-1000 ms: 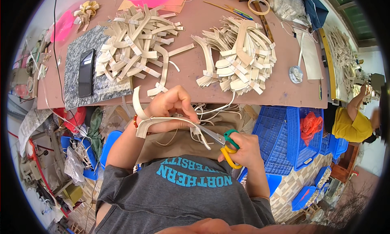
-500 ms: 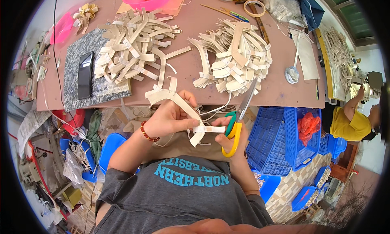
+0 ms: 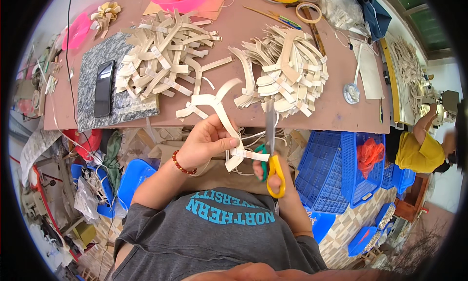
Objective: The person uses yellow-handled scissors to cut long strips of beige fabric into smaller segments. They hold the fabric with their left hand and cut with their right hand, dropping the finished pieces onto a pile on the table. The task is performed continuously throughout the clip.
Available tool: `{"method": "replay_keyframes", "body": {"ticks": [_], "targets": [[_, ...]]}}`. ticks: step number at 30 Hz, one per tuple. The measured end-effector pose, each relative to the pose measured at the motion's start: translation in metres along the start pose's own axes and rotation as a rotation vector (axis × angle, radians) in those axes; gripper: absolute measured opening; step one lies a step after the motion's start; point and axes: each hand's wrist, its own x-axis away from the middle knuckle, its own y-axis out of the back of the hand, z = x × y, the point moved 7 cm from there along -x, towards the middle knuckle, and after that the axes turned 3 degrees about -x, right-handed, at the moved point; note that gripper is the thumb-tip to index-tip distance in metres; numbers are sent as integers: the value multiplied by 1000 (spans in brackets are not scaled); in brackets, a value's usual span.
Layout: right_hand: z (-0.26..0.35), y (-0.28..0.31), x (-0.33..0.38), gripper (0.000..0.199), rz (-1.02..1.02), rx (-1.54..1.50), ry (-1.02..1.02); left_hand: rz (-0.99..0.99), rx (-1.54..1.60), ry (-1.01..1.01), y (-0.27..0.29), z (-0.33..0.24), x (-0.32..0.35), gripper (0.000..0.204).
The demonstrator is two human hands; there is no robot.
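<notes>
My left hand (image 3: 207, 143) pinches a cream branched fabric strap (image 3: 223, 115) between thumb and fingers, above the table's front edge. One arm of the strap points up toward the table. A shorter end with a pale band reaches right, toward my other hand. My right hand (image 3: 288, 173) grips a pair of scissors (image 3: 281, 173) with one yellow and one green handle loop. Their blades point away from me and look smeared by motion. The strap's right end lies close to the handles; whether it touches them I cannot tell.
Two heaps of similar straps, a left pile (image 3: 163, 61) and a right pile (image 3: 287, 71), cover much of the table (image 3: 219, 42). A black phone (image 3: 104, 88) lies on a speckled slab (image 3: 134, 108). Blue crates (image 3: 319, 171) stand at right; a person in yellow (image 3: 421, 152) is beyond.
My left hand has raised and turned the strap, its branched end now higher and further right. The scissors have swung more upright, and my right hand has shifted slightly down.
</notes>
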Motion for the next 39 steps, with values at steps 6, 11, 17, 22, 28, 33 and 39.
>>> {"method": "replay_keyframes", "body": {"ticks": [6, 11, 17, 22, 28, 33, 39], "targets": [[-28, -12, 11, 96, 316, 216, -140, -120, 20, -53, -2, -13, 0, 49], [-28, -16, 8, 94, 332, 318, -72, -126, -14, -67, -4, -19, 2, 53], [-31, -16, 6, 92, 345, 362, -74, -141, -34, -45, -3, -24, 4, 54], [-41, -6, 8, 92, 220, 341, -261, -104, -47, -50, -3, -30, 3, 51], [-45, 0, 10, 89, 121, 317, -373, -123, -60, 0, -5, -33, 2, 47], [-38, -2, 9, 85, 193, 342, -206, -109, -77, -1, -5, -34, 0, 47], [-36, -2, 10, 78, 168, 334, -192, -97, -80, 0, -6, -36, -2, 47]]}}
